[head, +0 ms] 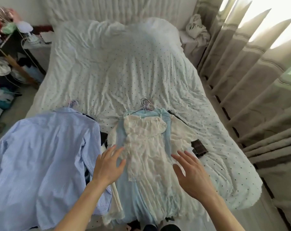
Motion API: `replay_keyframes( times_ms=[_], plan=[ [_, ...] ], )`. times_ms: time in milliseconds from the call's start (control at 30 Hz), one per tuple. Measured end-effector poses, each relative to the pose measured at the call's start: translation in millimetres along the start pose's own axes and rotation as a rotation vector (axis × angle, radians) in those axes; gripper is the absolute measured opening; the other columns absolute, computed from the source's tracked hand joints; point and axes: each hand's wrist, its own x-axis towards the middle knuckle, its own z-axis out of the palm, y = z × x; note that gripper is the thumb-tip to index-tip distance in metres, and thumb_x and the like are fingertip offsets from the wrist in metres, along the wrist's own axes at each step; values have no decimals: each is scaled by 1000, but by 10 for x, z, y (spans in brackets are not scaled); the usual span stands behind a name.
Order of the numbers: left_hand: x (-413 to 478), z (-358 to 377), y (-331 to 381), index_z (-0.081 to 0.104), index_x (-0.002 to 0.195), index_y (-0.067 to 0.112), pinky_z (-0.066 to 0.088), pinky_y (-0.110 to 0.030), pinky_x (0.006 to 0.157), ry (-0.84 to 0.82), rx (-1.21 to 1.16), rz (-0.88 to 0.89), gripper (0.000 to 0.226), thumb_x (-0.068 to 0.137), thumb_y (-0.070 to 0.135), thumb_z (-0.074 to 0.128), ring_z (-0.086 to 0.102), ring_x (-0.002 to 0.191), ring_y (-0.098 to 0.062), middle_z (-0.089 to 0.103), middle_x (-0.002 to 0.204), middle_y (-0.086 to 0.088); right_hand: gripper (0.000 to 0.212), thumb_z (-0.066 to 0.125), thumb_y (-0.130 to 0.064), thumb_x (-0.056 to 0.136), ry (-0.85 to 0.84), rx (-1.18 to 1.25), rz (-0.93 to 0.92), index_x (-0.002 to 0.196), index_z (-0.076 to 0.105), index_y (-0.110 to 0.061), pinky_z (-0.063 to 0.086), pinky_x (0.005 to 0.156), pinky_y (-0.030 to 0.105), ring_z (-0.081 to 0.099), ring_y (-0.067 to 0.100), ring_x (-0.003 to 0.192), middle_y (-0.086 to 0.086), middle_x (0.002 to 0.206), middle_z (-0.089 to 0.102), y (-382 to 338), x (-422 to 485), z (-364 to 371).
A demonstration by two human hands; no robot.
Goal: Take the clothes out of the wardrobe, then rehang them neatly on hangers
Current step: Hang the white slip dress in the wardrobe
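Observation:
A white lace dress [144, 147] lies on top of a pale blue garment [133, 194] in a stack of clothes on the bed [108, 72]. Several wire hanger hooks [145, 104] stick out at the top of that stack. To the left lies a blue striped shirt [41, 155] on its own hanger [73, 103]. My left hand [108, 164] hovers with fingers spread at the left edge of the lace dress. My right hand [191, 174] is spread flat over the dress's right side. Neither hand holds anything.
A dark brown item [199, 148] lies on the bed right of the stack. Beige curtains [258, 80] hang along the right. A cluttered rack and table [6, 47] with clothes stand at the left. A crumpled white cloth [197, 29] sits by the headboard.

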Motion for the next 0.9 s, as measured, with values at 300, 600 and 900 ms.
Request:
replay_keyframes(
  times_ms=[300,600,900],
  plan=[
    [926,118,288,27,156,33,15,-48,122,-94,48,-157,58,102,52,38,13,152,-19,17,165,2,48,41,-44,103,-252,14,3,149,39,-33,23,120,33,20,16,150,-7,158,35,603,1535,318],
    [2443,300,607,23,156,32,12,-49,122,-319,226,-184,60,101,50,38,13,152,-21,15,166,0,63,30,-53,102,-383,-64,139,157,18,-26,16,123,43,7,27,153,5,166,11,1453,3094,1197],
    [4339,956,298,26,155,21,28,-46,116,-260,316,-211,65,98,45,45,30,145,-28,30,160,-7,58,11,-50,101,-288,22,369,154,-11,-42,-4,122,51,-22,18,150,-5,164,-20,2110,3458,2584]
  ],
)
